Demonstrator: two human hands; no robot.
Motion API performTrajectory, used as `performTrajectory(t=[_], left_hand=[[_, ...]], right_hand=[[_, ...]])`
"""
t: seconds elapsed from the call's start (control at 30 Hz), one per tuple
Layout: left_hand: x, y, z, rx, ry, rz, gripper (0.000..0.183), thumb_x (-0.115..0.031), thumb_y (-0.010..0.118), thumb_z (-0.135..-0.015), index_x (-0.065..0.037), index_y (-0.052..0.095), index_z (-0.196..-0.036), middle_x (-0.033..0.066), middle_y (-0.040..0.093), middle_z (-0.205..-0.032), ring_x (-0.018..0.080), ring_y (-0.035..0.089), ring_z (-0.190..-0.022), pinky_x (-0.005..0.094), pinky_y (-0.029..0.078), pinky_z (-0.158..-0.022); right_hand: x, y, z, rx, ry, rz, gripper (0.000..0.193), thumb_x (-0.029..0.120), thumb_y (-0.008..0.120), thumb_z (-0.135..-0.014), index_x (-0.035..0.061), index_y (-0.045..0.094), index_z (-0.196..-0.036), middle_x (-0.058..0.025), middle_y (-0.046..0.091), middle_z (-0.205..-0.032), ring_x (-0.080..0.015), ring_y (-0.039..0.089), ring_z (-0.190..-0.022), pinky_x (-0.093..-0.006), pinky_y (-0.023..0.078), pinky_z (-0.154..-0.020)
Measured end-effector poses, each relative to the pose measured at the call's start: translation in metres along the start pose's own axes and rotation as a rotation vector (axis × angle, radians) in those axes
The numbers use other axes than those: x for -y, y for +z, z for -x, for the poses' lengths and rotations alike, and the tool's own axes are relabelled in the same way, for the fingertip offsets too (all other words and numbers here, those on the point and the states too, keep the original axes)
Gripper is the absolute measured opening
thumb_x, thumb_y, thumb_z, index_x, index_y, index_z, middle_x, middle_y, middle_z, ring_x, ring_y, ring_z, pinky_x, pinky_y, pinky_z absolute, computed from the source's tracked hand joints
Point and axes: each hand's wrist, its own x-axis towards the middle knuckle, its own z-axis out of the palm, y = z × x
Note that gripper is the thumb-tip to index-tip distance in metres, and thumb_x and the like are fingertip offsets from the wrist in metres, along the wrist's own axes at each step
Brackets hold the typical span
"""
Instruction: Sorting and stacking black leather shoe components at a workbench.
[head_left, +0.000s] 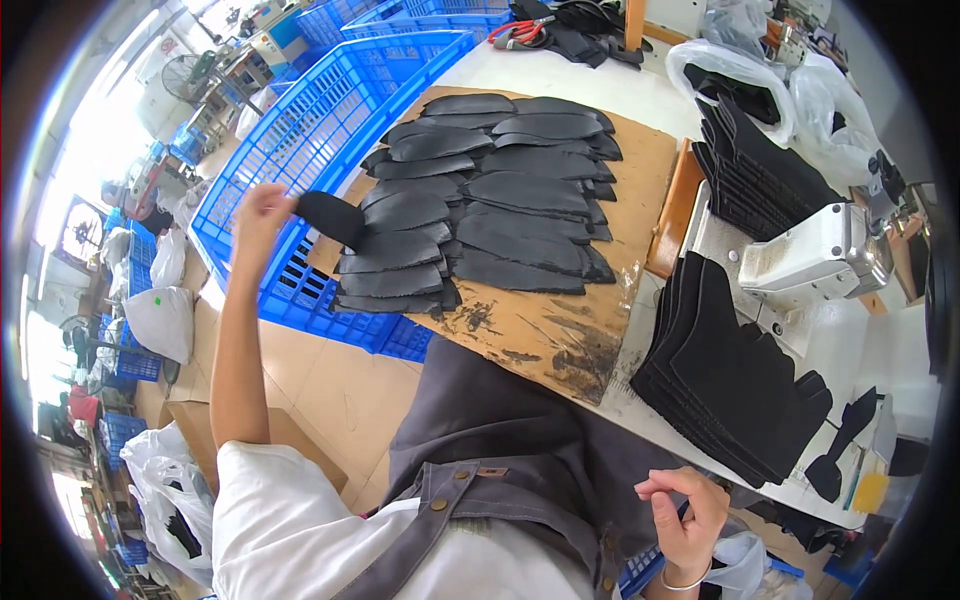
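My left hand (264, 212) is at the left of the cardboard sheet, its fingers closed on the end of a black curved piece (332, 218). That piece tilts over the blue crate's edge, its far end at the overlapping black pieces (525, 205). These thin, leaf-shaped pieces lie in two columns on the cardboard sheet (540, 340). My right hand (688, 512) hangs beside my lap, below the table edge. Its fingers are loosely bent, the thumb apart, with nothing seen in them. The nearest items to it are stacked black shaped panels (730, 370).
A blue plastic crate (290, 135) stands left of the table. On the right is a white sewing machine (820, 255), with more black panels (760, 165) behind it. Red-handled pliers (522, 33) lie at the back. An open cardboard box (300, 450) sits on the floor.
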Motion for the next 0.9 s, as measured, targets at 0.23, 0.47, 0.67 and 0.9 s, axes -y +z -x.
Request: performTrajectory(t=[0.23, 0.47, 0.67, 0.9], left_hand=[[-0.139, -0.006, 0.048, 0.199, 0.274, 0.411, 0.019, -0.009, 0.066, -0.086, -0.004, 0.060, -0.103, 0.0028, 0.062, -0.095, 0.0086, 0.059, -0.085, 0.0225, 0.048, -0.072], [-0.272, 0.088, 0.134, 1.191, 0.185, 1.123, 0.023, 0.008, 0.064, -0.077, -0.001, 0.049, -0.092, 0.0094, 0.054, -0.086, 0.0186, 0.062, -0.080, 0.0315, 0.055, -0.077], [-0.298, 0.154, 0.149, 1.183, 0.537, 1.142, 0.024, 0.009, 0.064, -0.080, 0.001, 0.052, -0.099, 0.0107, 0.056, -0.094, 0.0166, 0.059, -0.079, 0.0285, 0.051, -0.072], [-0.324, 0.203, 0.150, 0.905, 1.113, 0.691, 0.057, -0.019, 0.081, -0.073, -0.002, 0.055, -0.121, 0.0106, 0.064, -0.105, 0.0217, 0.060, -0.096, 0.0312, 0.050, -0.079]], right_hand=[[0.015, 0.005, -0.022, -0.045, -0.098, 0.081, 0.028, 0.002, 0.071, -0.075, -0.0006, 0.064, -0.103, -0.0188, 0.067, -0.102, -0.0262, 0.067, -0.082, -0.0306, 0.052, -0.068], [0.044, -0.010, -0.066, 0.041, -0.266, -0.242, 0.102, 0.010, 0.086, -0.066, -0.0053, 0.023, -0.145, -0.0229, 0.048, -0.134, -0.0306, 0.050, -0.124, -0.0423, 0.037, -0.106], [0.048, -0.060, -0.038, -0.132, 0.305, -0.315, 0.025, -0.002, 0.075, -0.079, -0.0048, 0.060, -0.099, -0.0018, 0.063, -0.081, -0.0070, 0.062, -0.069, -0.0207, 0.050, -0.061], [0.031, -0.114, -0.057, 0.120, -0.036, 0.279, 0.025, 0.009, 0.071, -0.081, -0.0025, 0.061, -0.102, -0.0118, 0.065, -0.079, -0.0229, 0.065, -0.069, -0.0298, 0.051, -0.065]])
